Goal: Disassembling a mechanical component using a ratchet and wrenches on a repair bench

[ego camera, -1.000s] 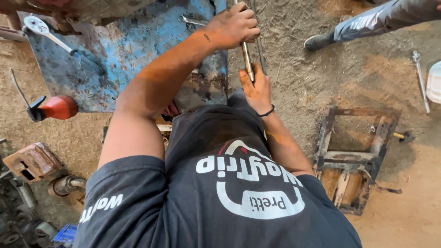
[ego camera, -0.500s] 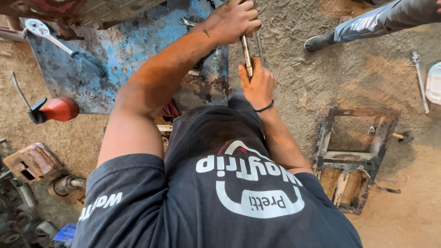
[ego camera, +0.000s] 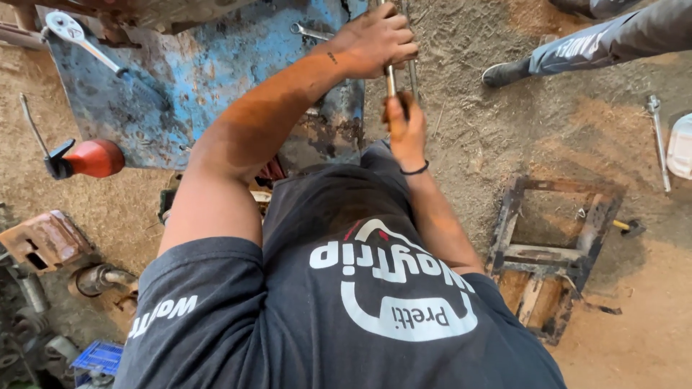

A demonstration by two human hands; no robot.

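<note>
Hands meet on a thin metal rod (ego camera: 391, 78) standing just off the right edge of a worn blue metal panel (ego camera: 209, 79). The left hand (ego camera: 378, 39) is clenched around the rod's upper part, while the right hand (ego camera: 405, 130), a dark band at its wrist, grips the rod just below. On the panel lie a ratchet wrench (ego camera: 86, 43) near its top left corner and a spanner (ego camera: 311, 31) near its top edge. A red oil can (ego camera: 90, 158) sits on the dirt beside the panel's left edge. A rusty metal frame (ego camera: 555, 252) lies on the ground, well apart to the right.
</note>
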